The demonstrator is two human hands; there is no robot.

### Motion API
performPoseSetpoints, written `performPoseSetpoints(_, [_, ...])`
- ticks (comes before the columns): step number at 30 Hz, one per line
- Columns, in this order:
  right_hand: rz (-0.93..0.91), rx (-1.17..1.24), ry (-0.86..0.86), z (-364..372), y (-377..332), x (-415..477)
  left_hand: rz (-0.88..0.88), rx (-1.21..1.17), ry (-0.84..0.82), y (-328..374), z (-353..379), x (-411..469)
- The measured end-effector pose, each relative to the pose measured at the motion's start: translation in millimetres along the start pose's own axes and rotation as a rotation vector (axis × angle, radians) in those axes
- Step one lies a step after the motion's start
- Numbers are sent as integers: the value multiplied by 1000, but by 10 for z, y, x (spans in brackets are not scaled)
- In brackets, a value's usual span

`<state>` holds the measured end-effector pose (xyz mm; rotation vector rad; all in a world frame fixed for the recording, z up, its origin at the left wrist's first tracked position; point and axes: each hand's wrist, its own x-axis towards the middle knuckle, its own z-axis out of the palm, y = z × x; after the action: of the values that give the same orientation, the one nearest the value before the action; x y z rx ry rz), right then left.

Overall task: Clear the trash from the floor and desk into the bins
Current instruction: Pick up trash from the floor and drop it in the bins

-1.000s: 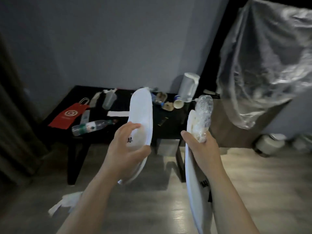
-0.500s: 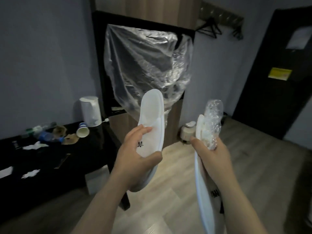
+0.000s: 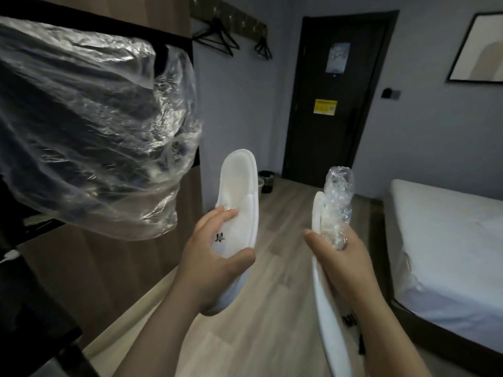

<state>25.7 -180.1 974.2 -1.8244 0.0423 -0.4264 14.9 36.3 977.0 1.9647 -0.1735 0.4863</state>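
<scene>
My left hand [image 3: 215, 263] grips a white disposable slipper [image 3: 239, 191] upright, sole towards me, with a small black mark on it. My right hand [image 3: 340, 263] holds a second white slipper [image 3: 326, 317] edge-on together with a crumpled clear plastic wrapper [image 3: 339, 202] that sticks up above my fingers. Two small bins stand on the floor by the door: a dark bin [image 3: 266, 180] and a pale bin [image 3: 260, 184] partly hidden behind the left slipper.
A screen wrapped in clear plastic film [image 3: 89, 126] hangs close on the left above a wooden cabinet [image 3: 103, 268]. A dark door [image 3: 334, 96] is ahead. A white bed [image 3: 449, 240] fills the right. Wood floor [image 3: 283, 219] runs between them; hangers [image 3: 217, 36] hang on the wall.
The view has swung right, from the littered black desk past the wrapped screen to the door, bins and bed. Both hands still hold the slippers and wrapper the same way.
</scene>
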Motion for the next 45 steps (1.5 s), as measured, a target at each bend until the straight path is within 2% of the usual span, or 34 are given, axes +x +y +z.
performPoseSetpoints(10, [-36, -67, 62, 685, -19, 1446, 93, -7, -75, -533, 101, 1749])
performPoseSetpoints(18, [17, -106, 82, 1022, 422, 2589, 59, 8, -112, -1142, 468, 2887])
performPoseSetpoints(34, [8, -137, 43, 1619, 1164, 5687, -24, 71, -99, -2066, 1561, 5548])
performPoseSetpoints(45, [18, -158, 52, 2625, 1647, 7626, -40, 61, -111, -3126, 1835, 7546])
